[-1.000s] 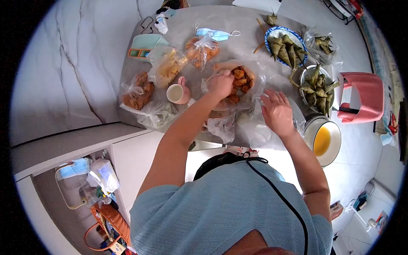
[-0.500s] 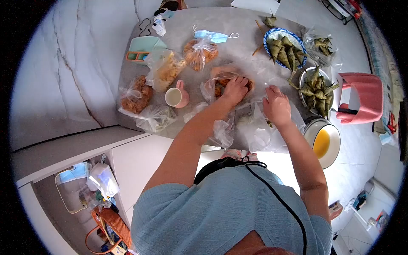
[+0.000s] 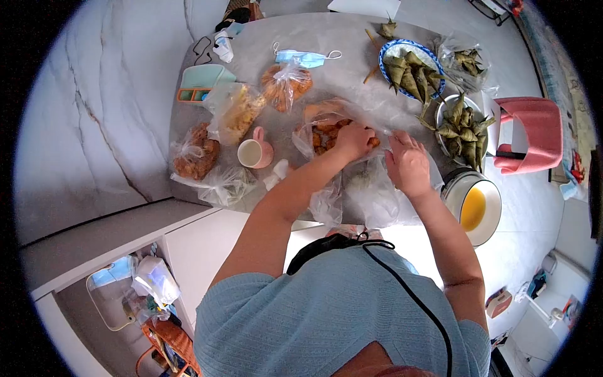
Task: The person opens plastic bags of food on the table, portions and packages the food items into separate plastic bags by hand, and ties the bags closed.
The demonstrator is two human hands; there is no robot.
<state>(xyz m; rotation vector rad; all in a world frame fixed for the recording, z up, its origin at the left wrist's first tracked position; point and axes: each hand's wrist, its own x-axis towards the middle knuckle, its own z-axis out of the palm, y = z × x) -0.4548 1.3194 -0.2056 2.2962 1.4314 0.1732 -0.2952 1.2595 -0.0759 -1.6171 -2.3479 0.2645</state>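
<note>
An open clear plastic bag lies on the grey table, with several brown fried pieces inside. My left hand reaches over its right part, fingers curled down and fingertips beside a brown piece; what they pinch is hidden. To the right, my right hand is palm down over thin clear plastic, its thumb apart from the fingers. A pink mug stands left of the open bag. Tied bags of orange-brown food, yellowish food and brown food lie further left.
Leaf-wrapped bundles fill a blue-rimmed bowl and a white bowl at the right. Near them are a pot with yellow liquid and a pink chair. A blue mask and a green box lie at the back.
My left hand has moved rightward across the open bag, uncovering more brown pieces. My right hand first drew its fingers together, and now its thumb is apart again. The view has shifted slightly.
</note>
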